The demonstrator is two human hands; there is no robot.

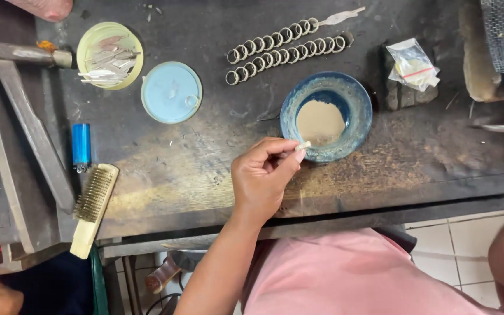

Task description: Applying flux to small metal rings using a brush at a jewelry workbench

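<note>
Left hand (263,175) was raised over the dark workbench (205,169), thumb and fingers pinched on a small pale ring-like piece (303,146), held right at the near rim of the blue bowl (326,115). Bowl held beige powder or paste. Right hand wasn't clearly in view; only a bare limb at the right edge, grip couldn't be told. Two rows of metal rings (287,44) lay beyond the bowl. Light blue lid (171,92) and yellow lid (110,55) with metal strips sat to the left, a blue lighter (80,146) and wire brush (93,207) near the left edge. Small plastic bag (412,63) lay right of the bowl
</note>
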